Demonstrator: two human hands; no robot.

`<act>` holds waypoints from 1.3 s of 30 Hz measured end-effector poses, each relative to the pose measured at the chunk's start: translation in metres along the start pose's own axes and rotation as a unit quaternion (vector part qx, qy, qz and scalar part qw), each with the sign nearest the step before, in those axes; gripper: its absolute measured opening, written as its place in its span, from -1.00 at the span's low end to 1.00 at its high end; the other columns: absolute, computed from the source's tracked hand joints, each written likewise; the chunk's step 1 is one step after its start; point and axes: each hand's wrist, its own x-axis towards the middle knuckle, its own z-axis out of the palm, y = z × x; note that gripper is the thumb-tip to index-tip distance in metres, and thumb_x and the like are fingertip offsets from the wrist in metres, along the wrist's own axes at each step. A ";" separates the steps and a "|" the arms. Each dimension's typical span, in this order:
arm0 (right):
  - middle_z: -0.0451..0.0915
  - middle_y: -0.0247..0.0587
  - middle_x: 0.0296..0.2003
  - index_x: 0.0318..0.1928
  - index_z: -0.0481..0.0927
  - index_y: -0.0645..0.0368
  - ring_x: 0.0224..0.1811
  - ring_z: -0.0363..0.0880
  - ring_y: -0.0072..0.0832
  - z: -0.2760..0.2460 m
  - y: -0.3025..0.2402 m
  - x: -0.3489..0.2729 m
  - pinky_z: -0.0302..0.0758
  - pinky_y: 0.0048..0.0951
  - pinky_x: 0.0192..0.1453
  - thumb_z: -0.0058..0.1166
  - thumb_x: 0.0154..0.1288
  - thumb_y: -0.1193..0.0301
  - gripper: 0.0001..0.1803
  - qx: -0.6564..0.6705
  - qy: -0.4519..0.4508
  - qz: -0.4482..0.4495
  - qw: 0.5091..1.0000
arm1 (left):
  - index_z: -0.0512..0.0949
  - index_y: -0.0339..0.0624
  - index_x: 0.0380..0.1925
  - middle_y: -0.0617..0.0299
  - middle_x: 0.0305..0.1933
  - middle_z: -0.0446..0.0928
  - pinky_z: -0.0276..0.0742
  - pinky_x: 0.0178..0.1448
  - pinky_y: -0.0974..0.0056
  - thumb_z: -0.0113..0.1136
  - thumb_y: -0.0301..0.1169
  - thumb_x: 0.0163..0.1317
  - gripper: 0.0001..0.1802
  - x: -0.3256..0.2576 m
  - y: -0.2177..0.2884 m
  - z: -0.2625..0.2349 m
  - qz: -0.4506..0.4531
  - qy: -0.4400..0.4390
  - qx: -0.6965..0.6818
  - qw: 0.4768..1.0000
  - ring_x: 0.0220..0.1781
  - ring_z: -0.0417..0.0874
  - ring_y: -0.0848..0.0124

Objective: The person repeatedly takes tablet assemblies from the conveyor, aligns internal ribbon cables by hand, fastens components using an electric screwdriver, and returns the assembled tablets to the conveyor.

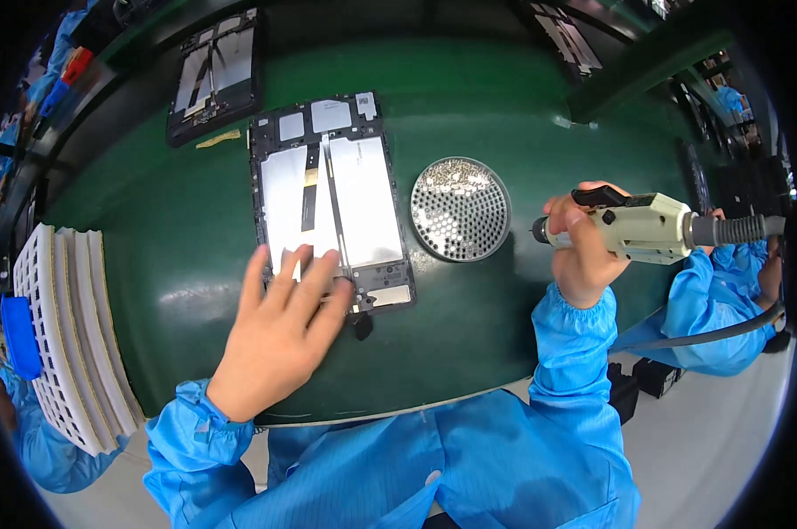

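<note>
Our left hand [275, 344] lies with fingers spread over the near end of the opened tablet [329, 203], left of centre on the green counter [187, 309], beside the screw dish [460, 212]. To the right, our right hand [585, 251] wraps its fingers around an electric screwdriver [650, 231]. We judge the tablet light, stiff but fragile, best held by its dark frame [258, 189], clear of the ribbon cable [309, 194].

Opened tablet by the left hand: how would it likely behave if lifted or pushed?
The tablet is probably stiff, as its frame looks flat and unbent. Pushed, it would likely slide rather than roll, lying flat on the glossy bench. Its exposed dark strips look thin and perhaps fragile.
</note>
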 end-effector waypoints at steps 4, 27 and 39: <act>0.44 -0.16 -0.57 -0.11 0.43 0.33 -0.60 0.38 -0.43 0.003 0.000 0.000 0.43 -0.24 -0.32 -0.03 0.05 0.62 -0.69 -0.033 -0.007 -0.005 0.999 | 0.55 -0.27 -0.22 0.02 -0.03 0.49 0.40 0.25 -0.05 0.18 -0.52 -0.01 -0.72 0.006 -0.001 0.026 0.190 0.104 -0.135 0.967 0.07 0.52 0.13; 0.48 -0.14 -0.53 -0.04 0.37 0.28 -0.56 0.43 -0.41 0.008 0.001 0.002 0.48 -0.24 -0.30 0.03 0.10 0.59 -0.64 0.005 -0.073 -0.016 0.997 | 0.57 -0.44 -0.44 0.08 -0.32 0.48 0.46 -0.22 0.22 0.27 -0.57 -0.09 -0.82 0.037 0.007 0.048 0.167 0.192 -0.255 0.933 -0.22 0.50 0.22; 0.41 -0.19 -0.60 -0.01 0.36 0.24 -0.59 0.37 -0.43 0.017 -0.001 0.003 0.43 -0.23 -0.31 0.03 0.11 0.55 -0.62 0.028 -0.109 -0.013 0.994 | 0.59 -0.39 -0.54 0.08 -0.30 0.48 0.44 0.00 0.11 0.15 -0.47 -0.30 -0.75 0.040 -0.002 0.047 0.212 0.134 -0.235 0.939 -0.13 0.47 0.15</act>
